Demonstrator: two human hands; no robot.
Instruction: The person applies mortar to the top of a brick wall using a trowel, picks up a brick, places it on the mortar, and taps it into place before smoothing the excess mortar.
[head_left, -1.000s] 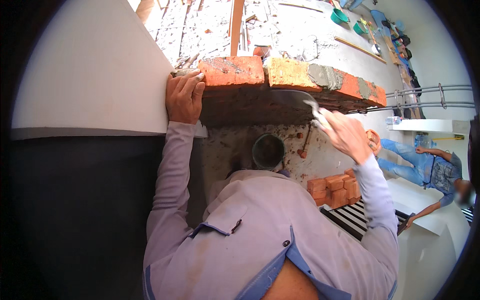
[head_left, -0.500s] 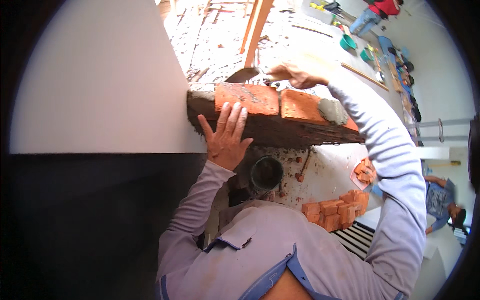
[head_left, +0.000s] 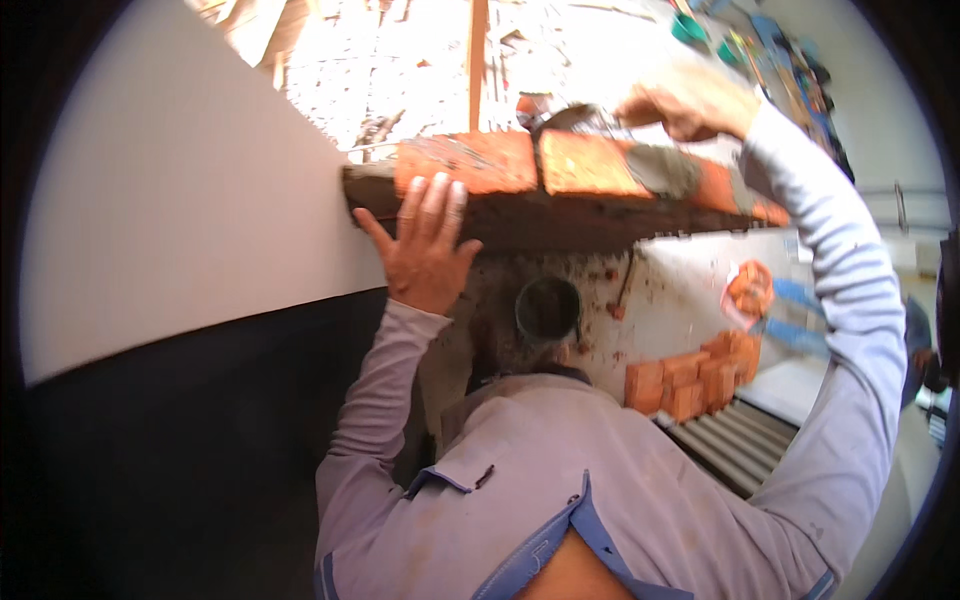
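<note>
The left hand (head_left: 425,255) was open with its fingers spread, the fingertips laid on the near side of the left-end brick (head_left: 480,163), gripping nothing. That brick sat on top of a low wall (head_left: 540,222), close to a white panel (head_left: 190,200). The right hand (head_left: 690,105), blurred, was curled closed around the handle of a trowel (head_left: 572,117) at the far side of the wall; its blade lay just beyond the narrow gap between the left-end brick and the next brick (head_left: 590,165). Whether the blade touched either one could not be told. A grey patch of mortar (head_left: 665,172) covered the top further right. Below, on the spattered floor, stood a dark bucket (head_left: 519,312), with a long-handled tool (head_left: 623,290) lying to its right. Further right were a stack of bricks (head_left: 685,385) and a smaller brick pile (head_left: 750,288), beside the jean-clad legs (head_left: 800,340) of another person. A wooden post (head_left: 477,70) rose beyond the wall.
</note>
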